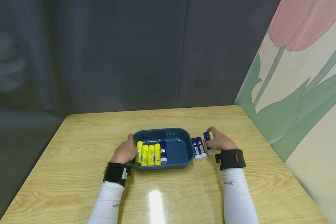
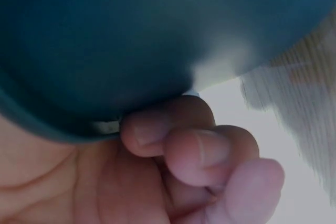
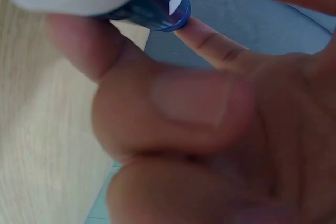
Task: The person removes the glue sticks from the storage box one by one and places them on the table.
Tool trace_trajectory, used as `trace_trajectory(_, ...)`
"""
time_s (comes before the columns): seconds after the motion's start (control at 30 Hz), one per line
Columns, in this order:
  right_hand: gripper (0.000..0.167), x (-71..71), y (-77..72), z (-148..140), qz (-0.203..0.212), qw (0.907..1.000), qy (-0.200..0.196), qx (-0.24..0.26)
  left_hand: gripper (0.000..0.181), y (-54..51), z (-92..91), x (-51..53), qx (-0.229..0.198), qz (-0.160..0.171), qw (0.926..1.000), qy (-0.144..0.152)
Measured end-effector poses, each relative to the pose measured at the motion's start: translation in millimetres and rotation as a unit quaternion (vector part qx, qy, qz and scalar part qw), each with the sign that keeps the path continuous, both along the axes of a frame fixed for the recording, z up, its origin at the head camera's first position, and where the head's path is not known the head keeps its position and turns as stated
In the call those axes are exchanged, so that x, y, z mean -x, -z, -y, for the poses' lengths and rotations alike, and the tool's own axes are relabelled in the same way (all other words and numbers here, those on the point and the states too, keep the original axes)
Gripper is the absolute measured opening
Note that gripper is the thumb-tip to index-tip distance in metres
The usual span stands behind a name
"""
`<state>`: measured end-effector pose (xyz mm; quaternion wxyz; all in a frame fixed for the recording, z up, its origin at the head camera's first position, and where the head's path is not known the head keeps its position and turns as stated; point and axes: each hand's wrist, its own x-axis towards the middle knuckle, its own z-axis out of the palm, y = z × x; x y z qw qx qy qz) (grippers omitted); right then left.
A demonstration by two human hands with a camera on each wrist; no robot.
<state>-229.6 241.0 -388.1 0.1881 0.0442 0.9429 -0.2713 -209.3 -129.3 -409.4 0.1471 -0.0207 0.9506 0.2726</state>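
While my left hand (image 1: 125, 151) grips left end of blue tray (image 1: 179, 151), right hand (image 1: 220, 142), well apart from it, pinches dark-blue glue stick (image 1: 206, 136) between tray and right edge of bench (image 1: 72, 174). Two loose blue sticks (image 1: 200, 147) just beside tray's right end. Inside: four yellow sticks (image 1: 150, 154) toward left end, lone blue-and-white stick (image 1: 163, 152) beside them.

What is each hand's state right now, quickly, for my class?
Left hand: closed, gripping the left end of the dark blue tray.
Right hand: closed, holding a blue glue stick.
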Motion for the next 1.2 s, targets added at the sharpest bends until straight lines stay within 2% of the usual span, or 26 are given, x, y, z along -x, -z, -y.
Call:
trace_trajectory(0.27, 0.066, 2.2, 9.2, -1.6, 0.038, 0.999, 0.022, 0.012, 0.057, -3.5, 1.5, -1.4, -0.003, 0.001, 1.0, -0.001)
trace_trajectory(0.4, 0.066, 3.9, 15.8, -1.9, 0.048, 0.9987, 0.018, 0.004, 0.057, -3.1, 2.4, -2.1, -0.002, 0.0, 1.0, 0.001)
trace_trajectory(0.7, 0.066, 6.5, 20.8, -0.4, 0.042, 0.9988, 0.019, -0.015, 0.057, -3.8, 1.8, -3.1, 0.006, -0.001, 1.0, 0.0)
trace_trajectory(1.2, 0.062, 7.1, 23.5, 3.5, 0.019, 0.9991, 0.031, -0.02, 0.056, -4.8, 3.2, -6.0, 0.008, -0.002, 1.0, 0.002)
